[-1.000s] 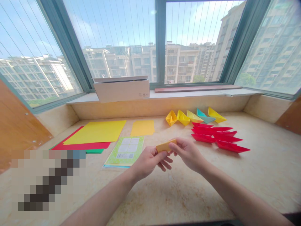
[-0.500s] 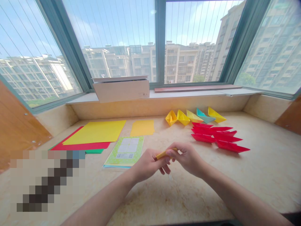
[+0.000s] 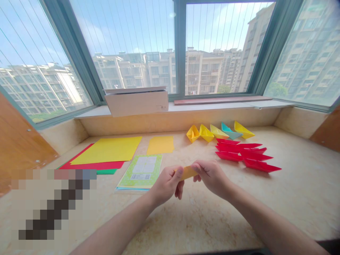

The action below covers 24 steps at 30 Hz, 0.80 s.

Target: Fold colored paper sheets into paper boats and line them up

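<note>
A small folded piece of orange-yellow paper point(image 3: 187, 173) is held above the counter between both hands. My left hand point(image 3: 168, 182) grips its left end, thumb on top and fingers beneath. At the other end, my right hand point(image 3: 209, 175) pinches it with the thumb over the near face. Part of the paper is covered by the fingers, so its full folded shape is hidden. Close to my left hand lies a green-edged packet of paper point(image 3: 140, 170). Beyond my right hand stand several red paper boats point(image 3: 247, 156) in a cluster.
Along the back sit several yellow and blue paper boats point(image 3: 219, 131). Orange-yellow sheets point(image 3: 160, 145) lie flat beside large yellow sheets point(image 3: 108, 150), with red and green ones underneath. A white box point(image 3: 136, 102) rests on the window ledge. A blurred-out patch covers the lower left.
The folded paper has turned so a broader face shows. My left thumb has moved up onto its left end, and my right hand has shifted slightly right along it.
</note>
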Each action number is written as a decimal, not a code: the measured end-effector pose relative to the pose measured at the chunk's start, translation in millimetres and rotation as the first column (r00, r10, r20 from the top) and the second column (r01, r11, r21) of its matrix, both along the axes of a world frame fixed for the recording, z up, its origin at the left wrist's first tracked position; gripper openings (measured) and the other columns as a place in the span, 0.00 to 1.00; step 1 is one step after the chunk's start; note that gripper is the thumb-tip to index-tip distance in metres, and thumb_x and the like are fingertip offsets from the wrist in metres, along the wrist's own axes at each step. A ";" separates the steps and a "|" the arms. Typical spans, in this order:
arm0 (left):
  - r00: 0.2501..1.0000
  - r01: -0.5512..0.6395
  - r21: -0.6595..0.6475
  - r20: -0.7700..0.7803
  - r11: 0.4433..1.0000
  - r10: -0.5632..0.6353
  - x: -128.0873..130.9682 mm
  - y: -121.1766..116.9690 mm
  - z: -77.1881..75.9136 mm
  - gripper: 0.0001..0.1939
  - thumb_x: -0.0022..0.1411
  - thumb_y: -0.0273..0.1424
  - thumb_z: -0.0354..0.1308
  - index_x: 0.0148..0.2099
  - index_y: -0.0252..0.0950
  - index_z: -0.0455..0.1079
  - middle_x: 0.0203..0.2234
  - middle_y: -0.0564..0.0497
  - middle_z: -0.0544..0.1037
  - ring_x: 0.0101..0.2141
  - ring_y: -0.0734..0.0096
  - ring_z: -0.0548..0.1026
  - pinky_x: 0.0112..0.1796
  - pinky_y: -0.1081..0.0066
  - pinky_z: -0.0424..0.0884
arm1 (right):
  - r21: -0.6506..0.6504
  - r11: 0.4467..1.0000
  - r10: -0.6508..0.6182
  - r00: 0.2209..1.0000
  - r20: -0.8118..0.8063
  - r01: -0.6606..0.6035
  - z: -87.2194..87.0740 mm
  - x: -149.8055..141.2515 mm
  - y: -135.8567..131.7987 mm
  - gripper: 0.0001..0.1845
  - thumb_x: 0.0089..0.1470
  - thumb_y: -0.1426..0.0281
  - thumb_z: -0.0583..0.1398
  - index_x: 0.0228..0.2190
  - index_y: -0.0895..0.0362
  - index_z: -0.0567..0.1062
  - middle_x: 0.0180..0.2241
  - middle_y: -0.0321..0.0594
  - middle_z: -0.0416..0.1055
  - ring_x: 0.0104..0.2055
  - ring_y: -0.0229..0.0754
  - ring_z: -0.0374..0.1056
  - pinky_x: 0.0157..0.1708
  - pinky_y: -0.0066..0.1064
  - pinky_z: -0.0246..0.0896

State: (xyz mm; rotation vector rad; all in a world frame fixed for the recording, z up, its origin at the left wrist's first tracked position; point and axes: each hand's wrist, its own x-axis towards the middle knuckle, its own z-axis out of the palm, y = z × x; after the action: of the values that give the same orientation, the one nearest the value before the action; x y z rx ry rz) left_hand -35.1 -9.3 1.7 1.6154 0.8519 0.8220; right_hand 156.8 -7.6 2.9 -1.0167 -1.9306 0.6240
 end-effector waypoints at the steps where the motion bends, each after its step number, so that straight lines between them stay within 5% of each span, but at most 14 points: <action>1: 1.000 -0.024 0.015 0.010 1.000 0.024 0.6 -0.4 -0.8 0.31 0.65 0.57 0.43 0.27 0.34 0.64 0.13 0.56 0.66 0.13 0.77 0.67 0.15 0.78 0.57 | -0.011 1.000 -0.005 1.000 -0.010 0.005 0.1 -0.8 -0.4 0.29 0.67 0.54 0.48 0.21 0.58 0.72 0.18 0.37 0.71 0.20 0.35 0.66 0.23 0.25 0.57; 9: 0.993 -0.097 0.179 -0.050 0.979 0.108 -2.3 -3.0 2.4 0.31 0.69 0.51 0.42 0.24 0.34 0.64 0.12 0.53 0.67 0.15 0.77 0.66 0.20 0.76 0.61 | -0.143 0.987 0.063 0.996 -0.068 -0.072 -1.4 -5.3 -1.0 0.35 0.65 0.50 0.46 0.18 0.59 0.71 0.16 0.39 0.71 0.19 0.35 0.65 0.22 0.26 0.57; 18: 0.999 0.017 -0.001 -0.052 1.000 -0.017 -3.4 1.5 -0.1 0.33 0.64 0.57 0.45 0.26 0.31 0.69 0.12 0.51 0.70 0.13 0.77 0.66 0.17 0.77 0.59 | -0.056 0.992 -0.116 0.989 -0.088 0.111 -0.7 -1.3 0.3 0.32 0.65 0.50 0.49 0.17 0.57 0.68 0.13 0.35 0.67 0.16 0.34 0.62 0.19 0.26 0.54; 24: 1.000 0.024 0.000 -0.015 1.000 -0.024 -2.8 -2.1 3.2 0.33 0.64 0.57 0.45 0.25 0.33 0.67 0.12 0.50 0.71 0.14 0.76 0.67 0.19 0.76 0.62 | -0.165 0.986 -0.041 0.982 -0.186 0.010 -3.9 -2.5 1.8 0.33 0.63 0.47 0.48 0.20 0.58 0.71 0.14 0.37 0.68 0.15 0.35 0.64 0.18 0.25 0.56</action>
State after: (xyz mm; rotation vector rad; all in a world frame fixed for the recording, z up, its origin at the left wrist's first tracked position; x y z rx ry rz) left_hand -37.9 -11.4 5.0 1.6304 0.8412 0.7943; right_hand 154.4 -5.8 -1.0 -1.0415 -1.7195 0.8445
